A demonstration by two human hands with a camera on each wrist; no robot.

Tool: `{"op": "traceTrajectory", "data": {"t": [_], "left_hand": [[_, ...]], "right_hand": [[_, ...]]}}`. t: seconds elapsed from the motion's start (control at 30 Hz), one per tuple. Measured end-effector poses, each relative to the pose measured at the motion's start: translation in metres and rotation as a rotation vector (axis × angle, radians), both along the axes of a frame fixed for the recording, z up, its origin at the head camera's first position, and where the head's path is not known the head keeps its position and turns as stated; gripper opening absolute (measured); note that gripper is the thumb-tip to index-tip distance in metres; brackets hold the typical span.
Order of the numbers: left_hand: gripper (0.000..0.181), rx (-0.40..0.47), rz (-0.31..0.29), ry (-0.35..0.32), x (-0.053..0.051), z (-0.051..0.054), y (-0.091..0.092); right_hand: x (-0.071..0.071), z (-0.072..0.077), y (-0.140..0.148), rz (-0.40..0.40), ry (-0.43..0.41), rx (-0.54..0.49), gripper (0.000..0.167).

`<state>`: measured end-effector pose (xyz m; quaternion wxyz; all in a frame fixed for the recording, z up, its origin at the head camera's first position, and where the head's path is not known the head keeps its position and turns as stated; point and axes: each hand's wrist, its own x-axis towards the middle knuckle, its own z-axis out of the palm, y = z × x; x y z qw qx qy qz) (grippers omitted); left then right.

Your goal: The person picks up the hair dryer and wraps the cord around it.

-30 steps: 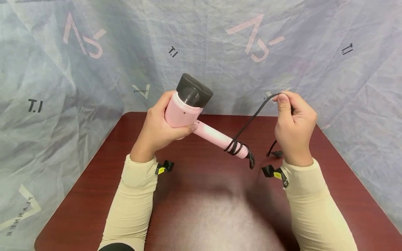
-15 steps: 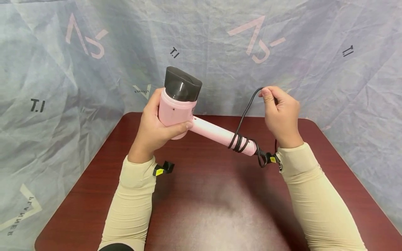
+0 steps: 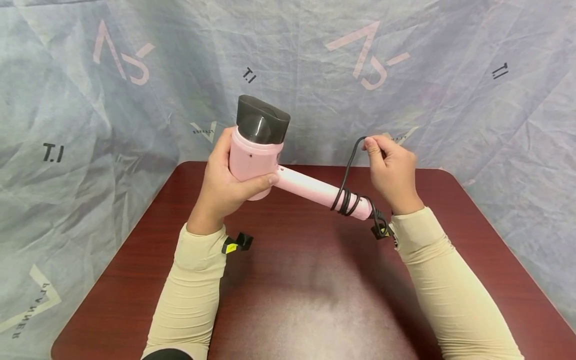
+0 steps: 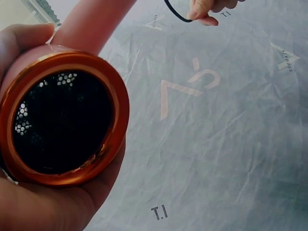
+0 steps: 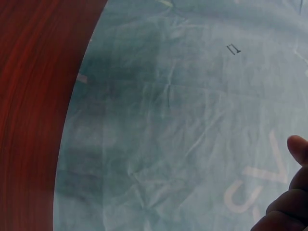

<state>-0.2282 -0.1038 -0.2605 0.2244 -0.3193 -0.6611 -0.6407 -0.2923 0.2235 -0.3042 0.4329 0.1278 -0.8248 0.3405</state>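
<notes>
A pink hair dryer [image 3: 254, 162] with a dark nozzle [image 3: 263, 120] is held above the table, nozzle up, its handle [image 3: 308, 187] slanting down to the right. My left hand [image 3: 218, 187] grips the dryer's body; in the left wrist view an orange-rimmed round grille [image 4: 120, 101] faces the camera. Several turns of black cord [image 3: 345, 201] lie around the handle's lower end. From there the cord rises to my right hand [image 3: 396, 172], which pinches it between thumb and fingers. The right wrist view shows only part of that hand [image 5: 288, 197], no cord.
The dark red table [image 3: 288, 280] lies under both hands. A grey, wrinkled cloth backdrop [image 3: 297, 70] with printed letters hangs behind and at both sides. Each wrist carries a small black mount with a yellow label, the left mount [image 3: 237, 243] near the sleeve cuff.
My right hand has moved left and closer to the handle, rising and then dropping, with the cord still pinched. The dryer has shifted slightly left and up over the last second, its handle still wrapped.
</notes>
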Motion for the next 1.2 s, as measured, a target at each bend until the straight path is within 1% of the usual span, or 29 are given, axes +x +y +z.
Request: {"op": "traceTrajectory", "data": {"t": [0.13, 0.33, 0.4, 0.6, 0.73, 0.93, 1.1, 1.2], "left_hand": [[0.073, 0.016, -0.004, 0.009, -0.002, -0.002, -0.001], [0.075, 0.063, -0.031, 0.036, -0.016, -0.013, -0.005], [0.075, 0.075, -0.042, 0.043, -0.018, -0.014, -0.006], [0.074, 0.107, -0.059, 0.057, -0.019, -0.014, -0.006], [0.073, 0.138, -0.068, 0.059, -0.019, -0.014, -0.006], [0.073, 0.163, -0.078, 0.077, -0.020, -0.014, -0.007], [0.073, 0.167, -0.075, 0.087, -0.020, -0.014, -0.008], [0.073, 0.182, -0.082, 0.085, -0.020, -0.013, -0.008]], "right_hand": [[0.000, -0.001, -0.003, 0.011, -0.019, -0.009, 0.036], [0.003, -0.001, -0.007, 0.013, -0.056, -0.030, 0.036], [0.003, -0.002, -0.007, 0.018, -0.056, -0.020, 0.037], [0.002, -0.004, -0.006, 0.041, -0.046, 0.028, 0.035], [0.003, -0.005, -0.007, 0.046, -0.069, 0.034, 0.037], [0.007, -0.009, -0.011, 0.060, -0.120, 0.007, 0.035], [0.010, -0.012, -0.015, 0.099, -0.129, -0.023, 0.033], [0.010, -0.016, -0.017, 0.127, -0.152, -0.040, 0.034]]}}
